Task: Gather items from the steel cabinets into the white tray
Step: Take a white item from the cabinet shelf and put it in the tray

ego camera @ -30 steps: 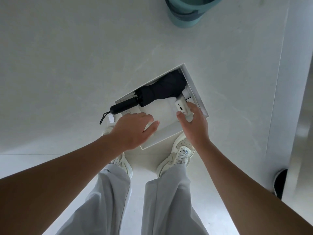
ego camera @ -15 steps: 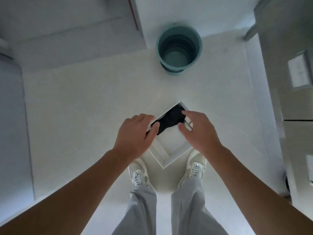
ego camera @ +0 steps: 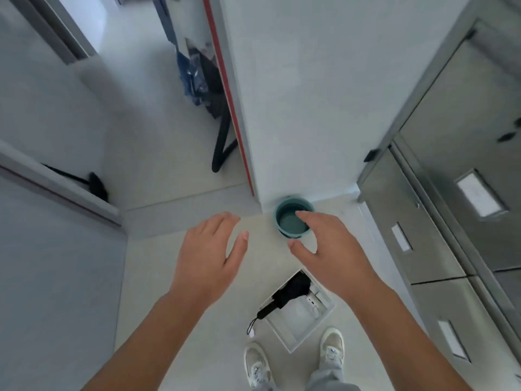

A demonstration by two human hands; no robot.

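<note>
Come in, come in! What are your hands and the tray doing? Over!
Left hand open, right hand open, both empty. White tray on floor by the feet, black umbrella lying in it. Teal bucket ahead.

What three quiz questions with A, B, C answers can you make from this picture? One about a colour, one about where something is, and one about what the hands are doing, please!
1. What colour is the bucket on the floor?
A. red
B. teal
C. yellow

2. Where is the black umbrella?
A. in the white tray, handle sticking over the edge
B. in the bucket
C. on a shelf

3. What are the left hand and right hand doing?
A. gripping the tray
B. holding the umbrella
C. open, holding nothing

Answers:
1 B: the bucket by the wall is blue-green.
2 A: the umbrella lies across the tray near the shoes.
3 C: the fingers of both hands are spread in the air above the floor.
</note>
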